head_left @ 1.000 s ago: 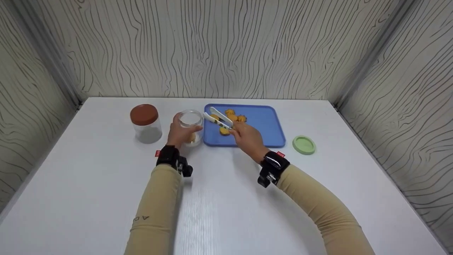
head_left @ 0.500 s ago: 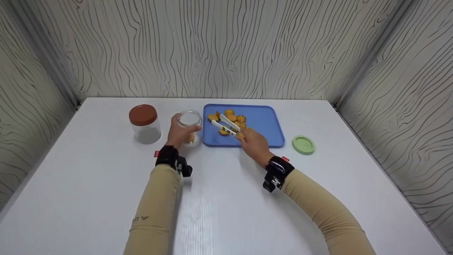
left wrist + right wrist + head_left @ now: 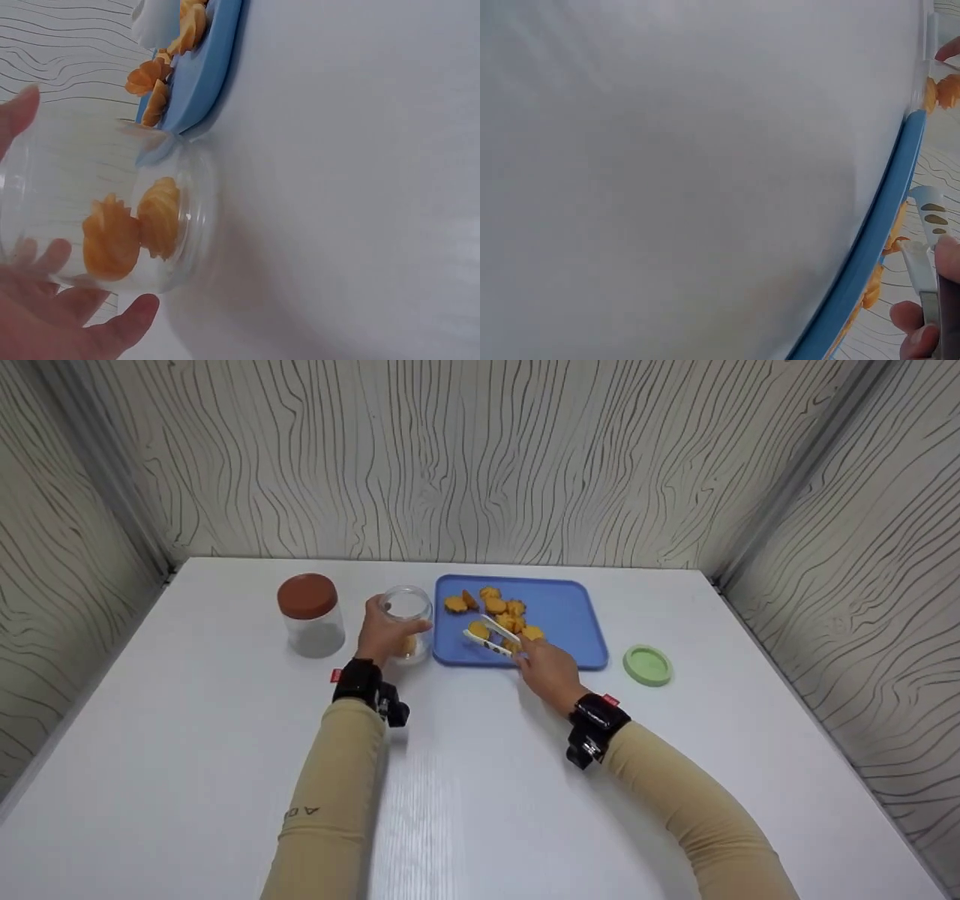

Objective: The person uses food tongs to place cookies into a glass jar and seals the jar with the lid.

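My left hand (image 3: 381, 631) grips a clear jar (image 3: 409, 601) from its left side, thumb across the front. The jar is upright and lidless; the left wrist view shows two golden swirled cookies (image 3: 111, 240) at its bottom. My right hand (image 3: 551, 671) holds white-tipped tongs (image 3: 501, 646) over the left front of a blue tray (image 3: 566, 619). The tong tips are apart, with a round cookie (image 3: 478, 628) between them in the head view. Several more cookies (image 3: 495, 605) lie on the tray. In the right wrist view, fingers (image 3: 907, 316) wrap the tongs' handle.
Left of my left hand stands a second clear jar (image 3: 319, 637) with a brown lid (image 3: 307, 595). A green round lid (image 3: 647, 665) lies right of the tray. Patterned panels (image 3: 450, 457) enclose the white table (image 3: 480, 780) at the back and sides.
My right hand has drawn the tongs rightward and toward me, from beside the jar's mouth to a cookie near the tray's front. My left hand stays on the jar.
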{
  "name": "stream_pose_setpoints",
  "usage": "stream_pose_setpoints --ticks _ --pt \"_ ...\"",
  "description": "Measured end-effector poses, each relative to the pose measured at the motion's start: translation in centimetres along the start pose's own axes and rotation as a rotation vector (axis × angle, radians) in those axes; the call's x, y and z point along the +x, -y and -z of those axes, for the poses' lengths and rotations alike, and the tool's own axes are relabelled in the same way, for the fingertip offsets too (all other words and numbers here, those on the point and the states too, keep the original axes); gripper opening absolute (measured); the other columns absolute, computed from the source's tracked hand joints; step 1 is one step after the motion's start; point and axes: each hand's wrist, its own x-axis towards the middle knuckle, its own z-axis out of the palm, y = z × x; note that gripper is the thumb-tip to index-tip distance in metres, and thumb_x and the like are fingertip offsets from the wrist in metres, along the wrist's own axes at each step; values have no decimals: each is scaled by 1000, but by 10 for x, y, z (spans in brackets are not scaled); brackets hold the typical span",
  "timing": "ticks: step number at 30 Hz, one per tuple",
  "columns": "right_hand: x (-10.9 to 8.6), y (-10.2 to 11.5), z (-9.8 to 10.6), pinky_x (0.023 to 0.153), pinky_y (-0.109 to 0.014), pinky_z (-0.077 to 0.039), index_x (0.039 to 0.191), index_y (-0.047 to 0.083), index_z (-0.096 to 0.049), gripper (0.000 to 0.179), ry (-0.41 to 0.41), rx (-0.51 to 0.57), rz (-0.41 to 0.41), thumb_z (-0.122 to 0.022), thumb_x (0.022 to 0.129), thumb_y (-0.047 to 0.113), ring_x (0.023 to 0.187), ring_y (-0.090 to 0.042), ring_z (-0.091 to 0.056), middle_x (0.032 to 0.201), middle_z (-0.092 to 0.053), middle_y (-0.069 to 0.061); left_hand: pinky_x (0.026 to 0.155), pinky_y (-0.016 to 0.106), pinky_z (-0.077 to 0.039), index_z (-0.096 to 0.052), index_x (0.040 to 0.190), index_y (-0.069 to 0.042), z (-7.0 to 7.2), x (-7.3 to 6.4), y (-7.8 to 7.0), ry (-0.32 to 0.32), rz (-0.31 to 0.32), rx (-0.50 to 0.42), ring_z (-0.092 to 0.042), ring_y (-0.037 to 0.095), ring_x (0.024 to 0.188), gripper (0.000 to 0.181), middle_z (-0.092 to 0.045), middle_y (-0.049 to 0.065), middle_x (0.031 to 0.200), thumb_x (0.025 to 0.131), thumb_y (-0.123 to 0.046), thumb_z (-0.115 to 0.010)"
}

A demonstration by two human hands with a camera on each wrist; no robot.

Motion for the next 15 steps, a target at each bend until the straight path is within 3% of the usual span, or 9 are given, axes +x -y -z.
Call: stream_pose_setpoints --ticks 9,15 --pt "5 -1 -6 74 -49 -56 137 -5 -56 45 54 -45 -42 -62 99 19 87 -38 -67 106 -67 -22 121 44 -26 -18 158 -7 -2 7 4 8 -18 20 -30 31 148 101 -31 19 160 82 -23 -82" --pt "9 -4 -10 73 -49 -57 133 -5 -59 40 23 -37 -58 -61 98 15 85 -39 -67 99 -69 -21 121 44 -27 -22 156 -5 -1 5 1 17 -29 14 -31 31 148 96 -32 19 159 83 -22 -81"
